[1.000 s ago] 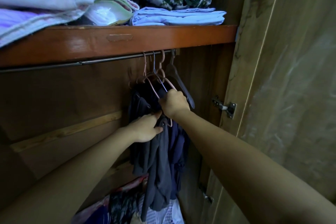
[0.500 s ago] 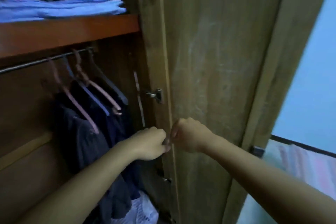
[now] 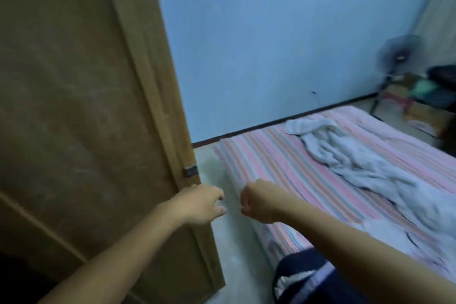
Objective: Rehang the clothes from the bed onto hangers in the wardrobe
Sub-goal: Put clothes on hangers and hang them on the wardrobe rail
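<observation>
A bed with a pink striped sheet (image 3: 283, 163) fills the right half of the view. On it lies a crumpled pale grey garment (image 3: 345, 155), stretching toward the right edge. A dark navy garment with white stripes (image 3: 303, 276) lies at the bed's near end, under my right forearm. My left hand (image 3: 199, 205) hovers by the edge of the wardrobe door (image 3: 74, 106), fingers loosely curled, holding nothing. My right hand (image 3: 259, 201) is curled into a fist over the bed's corner, with nothing in it. The wardrobe's inside and the hangers are out of view.
A strip of pale floor (image 3: 222, 242) runs between the wardrobe door and the bed. The blue wall (image 3: 271, 44) stands behind. A standing fan (image 3: 394, 57) and cardboard boxes with clutter (image 3: 424, 106) sit in the far right corner.
My view has swung right from the wardrobe's hanging rail to the bed. Both hands have let go of the dark clothes on the hangers and moved away with nothing in them.
</observation>
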Demonstrator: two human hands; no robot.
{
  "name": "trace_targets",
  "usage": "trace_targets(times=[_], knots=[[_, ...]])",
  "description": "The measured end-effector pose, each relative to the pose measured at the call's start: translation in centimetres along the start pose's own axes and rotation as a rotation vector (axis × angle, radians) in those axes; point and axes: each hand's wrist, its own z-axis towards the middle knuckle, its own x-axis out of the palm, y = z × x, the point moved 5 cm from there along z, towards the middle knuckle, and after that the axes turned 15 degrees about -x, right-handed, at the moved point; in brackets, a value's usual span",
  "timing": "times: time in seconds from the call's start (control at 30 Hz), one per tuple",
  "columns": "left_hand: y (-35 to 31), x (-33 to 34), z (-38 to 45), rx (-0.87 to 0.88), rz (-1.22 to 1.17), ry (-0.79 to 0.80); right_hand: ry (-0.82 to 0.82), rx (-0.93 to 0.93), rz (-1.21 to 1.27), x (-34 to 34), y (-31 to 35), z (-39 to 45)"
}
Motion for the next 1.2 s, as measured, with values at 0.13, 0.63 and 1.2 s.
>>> trace_targets(times=[0.13,0.63,1.2], knots=[[-6.0,1.7,2.6,0.196,0.043,0.029,-0.037,0.205,0.028,1.8,-4.9,-6.3],[-31.2,10.6,5.8,0.67,0.207,0.18,-0.13,0.94,0.305,11.2,-18.9,-34.7],[-57.3,30.5,20.5,0.577,0.274,0.284,-0.208,1.33,0.513,28.2,-42.8,-52.1]])
